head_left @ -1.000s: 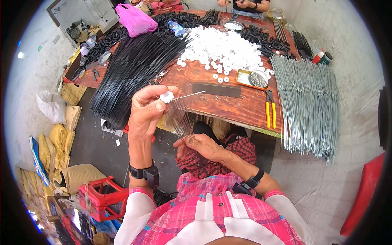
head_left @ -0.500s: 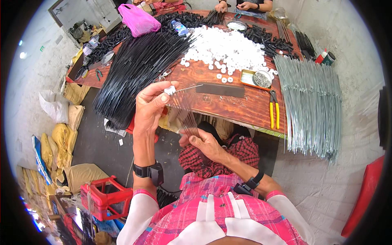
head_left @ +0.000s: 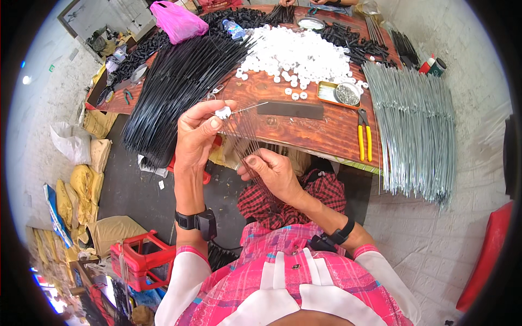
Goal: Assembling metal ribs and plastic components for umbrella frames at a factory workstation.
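Observation:
Above the table's near edge, my left hand [head_left: 197, 133] pinches a small white plastic piece [head_left: 223, 112] between thumb and fingers. A thin metal rod [head_left: 251, 107] juts from it to the right. Lower and to the right, my right hand [head_left: 275, 173] is closed round a bundle of thin dark wires [head_left: 243, 135]. The bundle's upper ends fan up close to the white piece; whether they touch it I cannot tell. Its lower ends hang below my right hand, over the red checked cloth [head_left: 321, 193] on my lap.
On the wooden table [head_left: 326, 136] lie black rods [head_left: 174, 87], a pile of white rings [head_left: 302, 57], a dark flat bar [head_left: 291, 110], a tin tray [head_left: 328, 93] and yellow-handled pliers [head_left: 365, 136]. Silvery wires [head_left: 416, 130] overhang the right edge. A red stool [head_left: 138, 261] stands at lower left.
My right hand has slid up the wire bundle, so more of the wires show below it. My left hand keeps its pinch on the white piece. The whole view has shifted slightly.

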Demonstrator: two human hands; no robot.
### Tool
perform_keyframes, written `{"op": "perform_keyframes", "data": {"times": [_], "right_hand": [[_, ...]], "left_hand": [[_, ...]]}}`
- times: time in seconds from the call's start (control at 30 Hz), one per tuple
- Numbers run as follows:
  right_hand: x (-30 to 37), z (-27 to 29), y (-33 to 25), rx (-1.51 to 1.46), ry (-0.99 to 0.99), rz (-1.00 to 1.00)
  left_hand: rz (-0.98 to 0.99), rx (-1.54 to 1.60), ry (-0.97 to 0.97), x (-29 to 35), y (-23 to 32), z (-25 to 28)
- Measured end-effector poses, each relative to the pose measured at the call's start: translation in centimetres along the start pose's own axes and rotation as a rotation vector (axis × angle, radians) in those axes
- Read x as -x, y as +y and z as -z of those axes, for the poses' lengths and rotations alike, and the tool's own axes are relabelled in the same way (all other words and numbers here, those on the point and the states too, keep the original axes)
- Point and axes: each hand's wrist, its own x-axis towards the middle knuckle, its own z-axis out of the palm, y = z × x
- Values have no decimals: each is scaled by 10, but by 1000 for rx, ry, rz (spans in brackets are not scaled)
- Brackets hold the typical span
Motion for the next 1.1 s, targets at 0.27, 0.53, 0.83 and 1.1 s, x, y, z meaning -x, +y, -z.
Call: {"op": "perform_keyframes", "data": {"times": [0.27,0.53,0.83,1.1], "right_hand": [[3,8,-36,-205,-208,-95],[3,8,2,-170,-50,-120],[3,-3,-34,-84,-76,23],[-1,-7,0,-122,-26,-7]], "left_hand": [[-83,23,-251,-13,27,-19],[129,215,-73,-7,-18,10],[-82,103,-318,-20,31,-6],[94,67,-200,-11,-1,9]]}}
